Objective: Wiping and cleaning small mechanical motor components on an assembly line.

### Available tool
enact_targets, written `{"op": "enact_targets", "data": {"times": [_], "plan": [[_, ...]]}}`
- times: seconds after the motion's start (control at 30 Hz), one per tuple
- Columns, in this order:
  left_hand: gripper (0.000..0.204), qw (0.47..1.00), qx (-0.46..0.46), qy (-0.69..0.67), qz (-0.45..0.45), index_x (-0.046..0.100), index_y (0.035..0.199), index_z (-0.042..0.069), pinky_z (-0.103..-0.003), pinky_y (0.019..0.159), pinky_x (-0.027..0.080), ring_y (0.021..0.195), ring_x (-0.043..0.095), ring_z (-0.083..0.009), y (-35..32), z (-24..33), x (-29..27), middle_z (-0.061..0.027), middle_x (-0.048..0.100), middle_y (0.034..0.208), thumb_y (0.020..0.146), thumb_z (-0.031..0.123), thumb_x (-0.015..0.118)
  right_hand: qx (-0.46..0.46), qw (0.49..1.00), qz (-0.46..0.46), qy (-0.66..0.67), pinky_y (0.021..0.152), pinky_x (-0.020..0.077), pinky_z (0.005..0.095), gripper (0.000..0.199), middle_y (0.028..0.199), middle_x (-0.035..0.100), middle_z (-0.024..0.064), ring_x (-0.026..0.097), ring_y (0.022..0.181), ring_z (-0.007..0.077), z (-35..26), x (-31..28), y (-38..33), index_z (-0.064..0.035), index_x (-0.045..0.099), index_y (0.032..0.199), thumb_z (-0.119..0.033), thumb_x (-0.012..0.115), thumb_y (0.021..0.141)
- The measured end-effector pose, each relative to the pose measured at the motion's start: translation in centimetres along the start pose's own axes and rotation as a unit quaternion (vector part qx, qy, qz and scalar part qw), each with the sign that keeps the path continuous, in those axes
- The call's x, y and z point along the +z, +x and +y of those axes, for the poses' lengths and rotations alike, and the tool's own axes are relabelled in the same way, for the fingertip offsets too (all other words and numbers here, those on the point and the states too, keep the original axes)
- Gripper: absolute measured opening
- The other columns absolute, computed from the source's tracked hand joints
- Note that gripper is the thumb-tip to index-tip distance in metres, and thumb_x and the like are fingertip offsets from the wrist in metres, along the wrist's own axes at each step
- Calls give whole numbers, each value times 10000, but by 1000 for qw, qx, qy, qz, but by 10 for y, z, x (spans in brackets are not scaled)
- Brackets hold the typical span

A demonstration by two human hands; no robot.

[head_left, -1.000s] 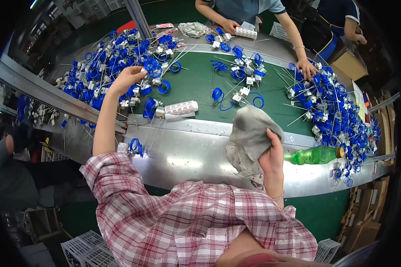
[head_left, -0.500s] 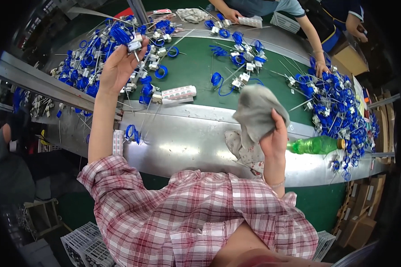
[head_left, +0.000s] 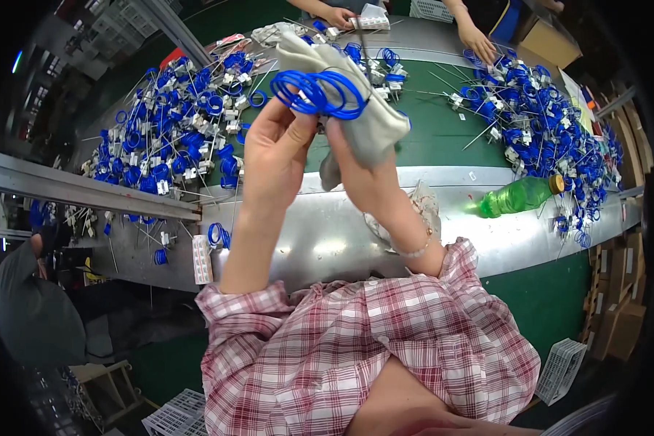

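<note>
Both my hands are raised close together above the middle of the work surface. My left hand [head_left: 275, 156] pinches a part with a coil of blue wire [head_left: 298, 93], whose loops stick up over the fingertips. My right hand [head_left: 363, 171] grips a grey-white cloth [head_left: 370, 123], folded against the part. The cloth and fingers hide most of the part's body. A thin dark rod [head_left: 363, 47] stands up beside the cloth; I cannot tell for certain that it belongs to this part.
Heaps of similar blue-wire parts lie left [head_left: 142, 145] and right [head_left: 534, 120] on the green surface [head_left: 443, 149]. A green bottle [head_left: 516, 196] lies on the metal ledge [head_left: 298, 240], near a patterned rag [head_left: 423, 207] and a printed strip [head_left: 201, 259]. A co-worker's hand [head_left: 476, 43] reaches the right heap.
My left hand has brought the part from over the left heap to the middle. My right hand has moved the cloth up and leftward onto it. The co-worker's hand has shifted slightly.
</note>
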State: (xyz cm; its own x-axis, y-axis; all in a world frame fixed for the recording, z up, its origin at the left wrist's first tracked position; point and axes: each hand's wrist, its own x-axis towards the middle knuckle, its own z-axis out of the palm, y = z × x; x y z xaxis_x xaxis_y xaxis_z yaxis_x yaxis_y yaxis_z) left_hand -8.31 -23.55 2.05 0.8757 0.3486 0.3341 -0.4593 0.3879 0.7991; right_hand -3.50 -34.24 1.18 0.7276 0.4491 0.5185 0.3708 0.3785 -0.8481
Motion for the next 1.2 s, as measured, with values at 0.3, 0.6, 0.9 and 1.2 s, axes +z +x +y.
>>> {"op": "enact_targets", "data": {"times": [0.3,0.6,0.9,1.2], "plan": [[301,992,-22,-120,40,450,1128,-18,-301,862,414,983,528,-178,-11,-21,-15,-99,546,1074,883,157,448,-207,958,-61,-186,903,351,363,358,1131,499,197,471,1063,336,3,0,-3,40,496,1097,-35,530,749],[290,986,-33,-137,86,469,1095,-36,-298,865,403,972,529,-171,-9,-29,-17,-90,549,1074,876,154,456,-175,954,-71,-233,899,357,350,361,1115,513,196,485,1053,324,3,-2,-4,39,507,1086,-25,544,732],[294,977,-53,-197,68,489,1082,-11,-296,846,412,960,534,-172,-13,-33,-15,-93,563,1042,877,197,460,-137,967,-81,-199,897,363,366,403,1153,472,205,449,1076,362,18,-4,12,31,490,1105,-40,537,711],[311,979,-53,-159,114,478,1103,-7,-303,865,398,967,523,-173,-9,-33,-19,-78,550,1062,885,212,439,-169,961,-78,-204,899,358,348,368,1119,507,207,474,1056,351,20,0,11,45,504,1087,-11,530,724]]}}
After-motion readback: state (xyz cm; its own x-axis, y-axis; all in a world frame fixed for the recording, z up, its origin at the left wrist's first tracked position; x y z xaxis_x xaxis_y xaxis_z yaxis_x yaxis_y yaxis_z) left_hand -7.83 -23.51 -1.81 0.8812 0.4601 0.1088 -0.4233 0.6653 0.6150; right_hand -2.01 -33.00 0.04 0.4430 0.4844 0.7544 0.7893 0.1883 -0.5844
